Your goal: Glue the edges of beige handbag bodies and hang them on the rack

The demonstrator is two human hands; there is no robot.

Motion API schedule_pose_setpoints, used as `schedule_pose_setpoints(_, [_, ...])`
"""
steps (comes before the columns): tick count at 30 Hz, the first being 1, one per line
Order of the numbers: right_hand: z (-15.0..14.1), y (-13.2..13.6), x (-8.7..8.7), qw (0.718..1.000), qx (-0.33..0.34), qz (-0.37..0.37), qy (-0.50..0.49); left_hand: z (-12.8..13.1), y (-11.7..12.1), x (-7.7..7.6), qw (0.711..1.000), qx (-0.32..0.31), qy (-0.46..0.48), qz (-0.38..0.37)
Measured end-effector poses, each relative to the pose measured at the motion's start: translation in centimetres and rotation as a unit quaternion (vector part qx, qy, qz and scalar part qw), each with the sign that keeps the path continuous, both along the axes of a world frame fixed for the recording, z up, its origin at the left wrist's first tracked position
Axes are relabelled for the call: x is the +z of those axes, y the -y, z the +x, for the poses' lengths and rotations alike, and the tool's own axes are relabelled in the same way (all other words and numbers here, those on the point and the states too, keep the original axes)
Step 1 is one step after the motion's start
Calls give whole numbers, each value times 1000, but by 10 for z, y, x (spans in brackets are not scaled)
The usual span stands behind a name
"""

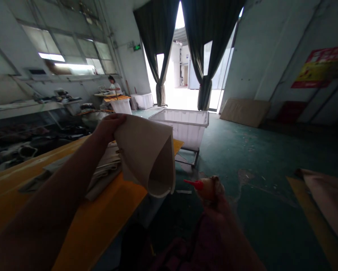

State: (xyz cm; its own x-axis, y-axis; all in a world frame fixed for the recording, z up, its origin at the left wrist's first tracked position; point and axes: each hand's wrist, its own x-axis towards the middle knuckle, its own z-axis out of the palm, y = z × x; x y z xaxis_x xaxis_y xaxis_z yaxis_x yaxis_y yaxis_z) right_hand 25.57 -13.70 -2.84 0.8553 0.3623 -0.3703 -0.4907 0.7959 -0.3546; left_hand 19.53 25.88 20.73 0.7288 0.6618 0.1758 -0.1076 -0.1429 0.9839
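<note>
Left hand [109,128] and right hand [218,222] are held well apart above and beside the tabletop [101,214], which is yellow-orange. An edge of a stiff cream sheet [144,154] is pinched in the left hand, and the sheet is curled into a loose open cone, held in the air over the near corner of the tabletop. A tan squeeze bottle [207,188] with a red nozzle [193,184] is gripped in the right hand, low in the view and past the tabletop's edge, with the nozzle pointed toward the sheet but not touching it; this hand is blurred, so its fingers cannot be made out. A stack of folded cloth [103,169] is laid on the tabletop just below the sheet. Beyond the tabletop, a white plastic bin [180,128] is set on a wheeled metal frame, and further back a co-worker [112,86] is seen at a bench by another white bin [121,107]. Dark curtains [157,37] are hung at a bright doorway. A board [245,112] is leaned against the right wall under a red and yellow poster [321,67]. A pale sheet [327,203] is seen at the lower right, on the worn green floor [259,158].
</note>
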Motion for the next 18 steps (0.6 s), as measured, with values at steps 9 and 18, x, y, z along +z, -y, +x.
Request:
schedule_pose_setpoints(9, [0,-2,-50,998,-15,-46,-29,-54,34,-146,989,65,-16,-134])
schedule_pose_setpoints(18, [15,-42,-67,987,-101,-121,27,-100,30,-178,968,128,-41,-212])
